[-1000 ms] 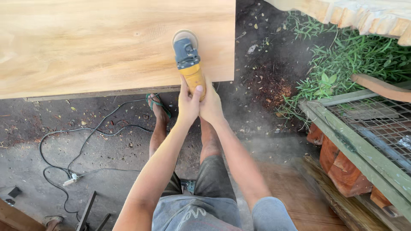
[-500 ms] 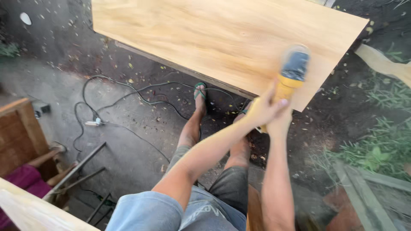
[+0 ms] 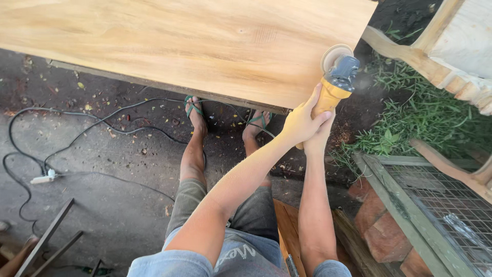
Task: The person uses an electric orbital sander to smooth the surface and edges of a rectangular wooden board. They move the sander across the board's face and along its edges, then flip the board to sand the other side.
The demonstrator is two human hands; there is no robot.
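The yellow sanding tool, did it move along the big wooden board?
Yes. The yellow sanding tool with the blue-grey head has slid rightwards along the pale wooden board, from its near-edge middle to its right corner. Both hands grip it.

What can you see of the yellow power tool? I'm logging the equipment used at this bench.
It is an angle grinder with a yellow body, a dark grey-blue head and a round, pale sanding disc. It points away from the person, its disc lying on the near right corner of the wooden panel. The left hand and right hand both wrap the yellow body, one over the other, fingers closed around it. Fine dust hazes the air beside the head. Its cord is hidden by the hands.
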